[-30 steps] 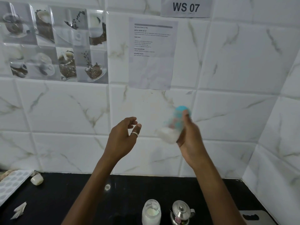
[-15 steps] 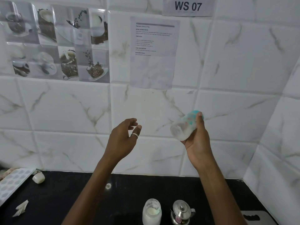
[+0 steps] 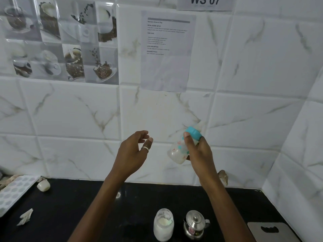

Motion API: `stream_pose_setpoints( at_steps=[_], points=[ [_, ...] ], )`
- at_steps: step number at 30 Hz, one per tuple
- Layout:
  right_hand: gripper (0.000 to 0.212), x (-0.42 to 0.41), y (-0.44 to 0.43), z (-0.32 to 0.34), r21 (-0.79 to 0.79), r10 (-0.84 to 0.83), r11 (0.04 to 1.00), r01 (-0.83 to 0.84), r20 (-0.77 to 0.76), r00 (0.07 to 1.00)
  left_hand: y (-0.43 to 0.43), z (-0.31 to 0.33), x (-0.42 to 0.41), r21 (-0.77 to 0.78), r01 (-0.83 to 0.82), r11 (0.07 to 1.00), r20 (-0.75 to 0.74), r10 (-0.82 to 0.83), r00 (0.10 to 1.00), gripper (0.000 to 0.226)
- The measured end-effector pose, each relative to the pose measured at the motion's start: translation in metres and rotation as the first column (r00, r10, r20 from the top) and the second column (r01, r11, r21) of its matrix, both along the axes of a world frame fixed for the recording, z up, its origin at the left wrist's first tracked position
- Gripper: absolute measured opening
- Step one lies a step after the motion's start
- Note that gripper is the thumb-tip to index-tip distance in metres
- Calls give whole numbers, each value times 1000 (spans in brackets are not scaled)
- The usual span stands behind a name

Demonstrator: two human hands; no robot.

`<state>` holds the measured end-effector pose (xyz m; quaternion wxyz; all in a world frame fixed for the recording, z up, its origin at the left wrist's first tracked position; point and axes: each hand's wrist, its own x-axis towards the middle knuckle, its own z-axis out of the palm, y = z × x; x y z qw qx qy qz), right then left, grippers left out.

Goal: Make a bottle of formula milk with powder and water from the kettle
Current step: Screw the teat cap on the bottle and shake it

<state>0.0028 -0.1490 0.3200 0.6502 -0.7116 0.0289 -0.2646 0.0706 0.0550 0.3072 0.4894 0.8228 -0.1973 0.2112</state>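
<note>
My right hand (image 3: 199,152) holds a small clear baby bottle (image 3: 178,151) with a teal collar and white milk inside, raised in front of the wall tiles and tilted with its cap end up to the right. My left hand (image 3: 132,151) hovers beside it, empty, fingers loosely curled and apart, a ring on one finger. On the black counter below stand an open jar of white powder (image 3: 163,224) and a small steel kettle (image 3: 194,224) with its lid on.
A steel plate with a cut-out handle (image 3: 272,231) lies at the front right. At the left are a white patterned tray (image 3: 14,191), a small white cap-like piece (image 3: 43,185) and a crumpled scrap (image 3: 25,216). The tiled walls meet in a corner at the right.
My right hand has swung the bottle back and forth, from blurred and cap-up, to tipped left, to lower with the teal collar up right. My left hand has stayed put.
</note>
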Motion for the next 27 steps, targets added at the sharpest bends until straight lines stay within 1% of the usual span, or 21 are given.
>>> stream_pose_setpoints(
  at_steps=[2, 7, 8, 11, 14, 18, 21, 24, 27],
  points=[
    [52, 1, 9, -7, -44, -10, 999, 9, -14, 1000, -1, -6, -4, 10, 33, 999, -10, -33, 999, 39],
    [60, 3, 38, -25, -158, 26, 987, -36, -60, 998, 2, -24, -15, 25, 133, 991, -50, -132, 990, 40],
    [59, 3, 44, -30, -178, 37, 983, -49, -71, 997, 5, -30, -19, 15, 153, 988, -65, -152, 986, 40],
    [47, 4, 59, -49, -213, 69, 973, -89, -101, 993, 16, -50, -29, -17, 240, 971, -105, -241, 965, 40],
    [45, 3, 74, -72, -215, 105, 967, -137, -151, 983, 31, -71, -38, -41, 306, 951, -153, -309, 939, 39],
    [43, -2, 98, -117, -202, 160, 956, -210, -239, 958, 51, -111, -50, -12, 280, 960, -183, -278, 943, 58],
    [46, -9, 115, -164, -222, 165, 945, -241, -310, 936, 64, -155, -61, -48, 248, 968, -234, -252, 939, 69],
    [48, -16, 130, -217, -231, 171, 932, -278, -397, 902, 72, -205, -67, -75, 206, 976, -310, -220, 925, 69],
    [48, -19, 141, -263, -227, 150, 932, -282, -468, 871, 76, -246, -65, -64, 193, 979, -363, -203, 909, 66]
  ],
)
